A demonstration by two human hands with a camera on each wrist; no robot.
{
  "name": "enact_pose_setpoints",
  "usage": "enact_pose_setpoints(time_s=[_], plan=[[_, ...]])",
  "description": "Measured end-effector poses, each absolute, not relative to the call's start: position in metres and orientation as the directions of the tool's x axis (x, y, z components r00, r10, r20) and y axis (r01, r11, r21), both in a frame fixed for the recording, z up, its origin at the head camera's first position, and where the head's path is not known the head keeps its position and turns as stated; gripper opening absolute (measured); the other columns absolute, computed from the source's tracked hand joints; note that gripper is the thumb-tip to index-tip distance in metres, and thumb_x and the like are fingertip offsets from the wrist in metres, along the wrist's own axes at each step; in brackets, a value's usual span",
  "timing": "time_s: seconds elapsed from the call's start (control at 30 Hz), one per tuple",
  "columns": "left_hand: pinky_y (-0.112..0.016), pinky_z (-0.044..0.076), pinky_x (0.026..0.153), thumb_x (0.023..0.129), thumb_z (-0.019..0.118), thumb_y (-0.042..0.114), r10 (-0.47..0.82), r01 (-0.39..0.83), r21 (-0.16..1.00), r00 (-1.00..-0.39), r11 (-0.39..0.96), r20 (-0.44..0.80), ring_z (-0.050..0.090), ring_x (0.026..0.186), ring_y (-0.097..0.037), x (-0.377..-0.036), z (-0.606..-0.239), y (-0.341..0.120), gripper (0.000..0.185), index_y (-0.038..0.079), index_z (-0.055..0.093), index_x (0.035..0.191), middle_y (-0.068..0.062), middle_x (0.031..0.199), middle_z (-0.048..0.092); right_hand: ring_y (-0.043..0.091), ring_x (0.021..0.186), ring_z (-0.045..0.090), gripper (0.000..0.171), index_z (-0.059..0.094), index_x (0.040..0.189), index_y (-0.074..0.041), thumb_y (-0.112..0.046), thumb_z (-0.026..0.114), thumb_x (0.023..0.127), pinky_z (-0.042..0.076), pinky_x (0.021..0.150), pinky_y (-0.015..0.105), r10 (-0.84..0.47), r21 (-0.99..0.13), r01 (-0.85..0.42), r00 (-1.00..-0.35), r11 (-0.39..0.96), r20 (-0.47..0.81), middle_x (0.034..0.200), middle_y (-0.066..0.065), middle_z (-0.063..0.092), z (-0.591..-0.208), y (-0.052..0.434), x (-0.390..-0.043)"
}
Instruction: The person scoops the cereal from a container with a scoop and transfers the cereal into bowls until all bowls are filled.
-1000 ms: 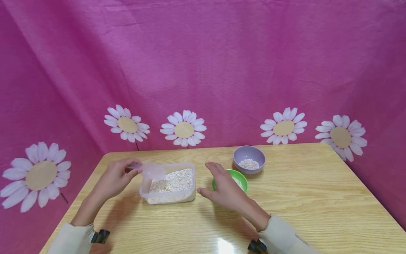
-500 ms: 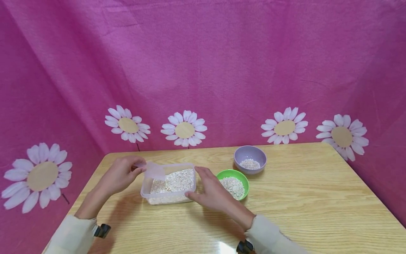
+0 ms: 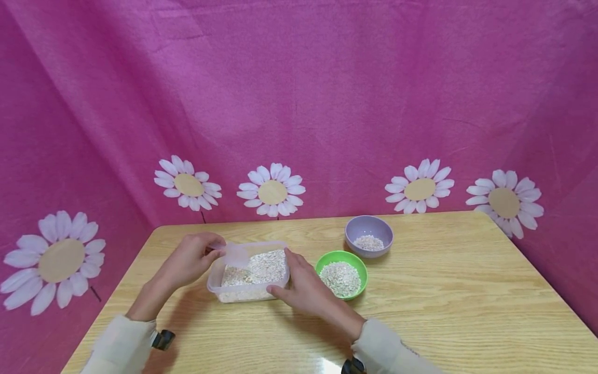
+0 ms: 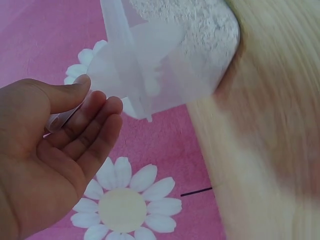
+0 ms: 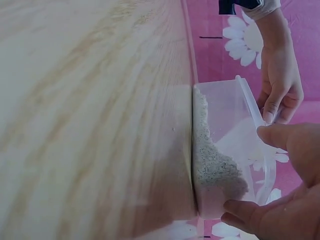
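Observation:
In the head view my left hand (image 3: 189,262) pinches the handle of a translucent plastic scoop (image 3: 236,255) between thumb and fingers. Its bowl is over the left part of a clear plastic container (image 3: 247,296) holding pale oat flakes (image 3: 268,266). My right hand (image 3: 306,288) grips the container's right end, thumb at the front and fingers at the far corner. In the right wrist view the thumb of that hand (image 5: 295,185) touches the container's rim (image 5: 255,107). The scoop (image 4: 135,65) looks see-through in the left wrist view, so its contents are hard to tell.
Just right of my right hand stands a green bowl (image 3: 361,266) with a good heap of flakes. Behind it is a purple bowl (image 3: 368,224) with a smaller amount. All sit on a wooden table (image 3: 458,291) before a pink cloth (image 3: 327,104) printed with daisies.
My right hand has moved left from over the green bowl and taken hold of the container's right end. My left hand has shifted slightly right with the scoop.

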State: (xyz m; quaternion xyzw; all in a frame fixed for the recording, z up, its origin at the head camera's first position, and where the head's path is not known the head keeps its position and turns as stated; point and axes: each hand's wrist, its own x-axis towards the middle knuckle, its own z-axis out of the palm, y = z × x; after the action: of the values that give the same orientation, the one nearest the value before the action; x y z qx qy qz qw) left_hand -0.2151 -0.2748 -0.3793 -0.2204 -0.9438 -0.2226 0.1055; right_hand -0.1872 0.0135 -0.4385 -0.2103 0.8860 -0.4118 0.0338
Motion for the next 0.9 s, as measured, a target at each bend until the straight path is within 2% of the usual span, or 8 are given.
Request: enact_pose_setpoints(time_s=[0.47,0.77,0.9], plan=[[-0.026,0.057,0.072,0.098,0.077,0.005,0.335,0.431,0.526,-0.902,0.734,0.272,0.068,0.081,-0.011,-0.216,-0.402,-0.258,0.014,0.0,0.078,0.111,-0.008,0.1,0.079,0.044,0.153,0.044,0.096,0.029,0.165,0.007,-0.034,0.082,0.096,0.036,0.127,0.054,-0.391,-0.769,-0.338,-0.912,0.542,0.125,0.165,0.028,0.044,-0.443,0.012,-0.187],[-0.025,0.053,0.066,0.102,0.073,0.006,0.266,0.341,0.651,-0.94,0.678,0.215,0.072,0.084,-0.024,-0.216,-0.417,-0.241,0.014,0.0,0.075,0.114,-0.009,0.096,0.079,0.044,0.152,0.046,0.095,0.029,0.165,0.006,-0.032,0.081,0.096,0.037,0.126,0.054,-0.396,-0.758,-0.357,-0.907,0.545,0.143,0.163,0.027,0.046,-0.444,0.012,-0.187],[-0.024,0.054,0.068,0.102,0.072,0.006,0.234,0.308,0.666,-0.951,0.679,0.201,0.072,0.084,-0.025,-0.215,-0.421,-0.238,0.011,0.002,0.075,0.112,-0.008,0.095,0.078,0.043,0.152,0.045,0.095,0.029,0.166,0.005,-0.033,0.081,0.096,0.037,0.126,0.054,-0.395,-0.757,-0.356,-0.908,0.548,0.141,0.163,0.027,0.046,-0.444,0.013,-0.187]])
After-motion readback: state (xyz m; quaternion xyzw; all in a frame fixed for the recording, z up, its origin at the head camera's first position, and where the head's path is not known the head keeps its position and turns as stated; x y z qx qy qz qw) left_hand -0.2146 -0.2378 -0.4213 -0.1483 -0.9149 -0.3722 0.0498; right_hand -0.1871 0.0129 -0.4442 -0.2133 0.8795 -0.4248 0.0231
